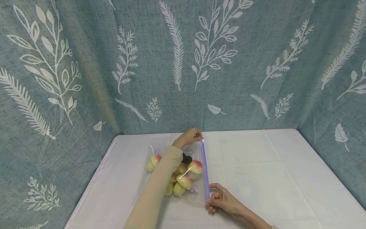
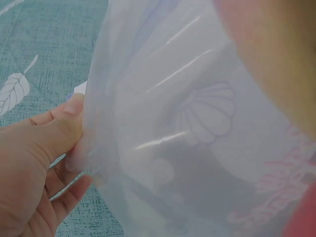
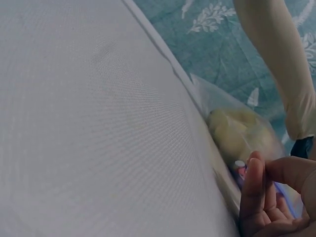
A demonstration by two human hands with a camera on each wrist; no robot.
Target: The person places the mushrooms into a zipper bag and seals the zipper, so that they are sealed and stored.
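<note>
Nearest to us, our right hand [image 1: 221, 200] rests on the white tabletop [image 1: 271, 178] with its fingers curled, its grip pinching the near end of the purple zip strip [image 1: 205, 171] of a clear plastic zip bag [image 1: 174, 171]. In the right wrist view the fingertips [image 3: 253, 170] press together on the bag's edge right where it meets the cloth.

The bag lies flat on the tabletop, left of the middle, with its zip strip running away from us as a straight line between our two hands. Inside it we see a cluster of peaches [image 1: 183, 179], yellow with red blush, gathered toward the bag's middle and near end; a small dark thing sits among them by our sleeve, and we cannot make out what it is.

Our left arm in its beige sleeve [image 1: 155, 190] reaches across the bag. Farther off, our left hand [image 1: 188, 137] holds the far end of the zip strip, its grip pinching the plastic between thumb and fingers; the left wrist view shows the thumb [image 2: 69, 123] pressed on the clear film, which carries faint printed shell shapes.

Behind the tabletop hangs a blue-green curtain with white leaf patterns [image 1: 183, 63].
</note>
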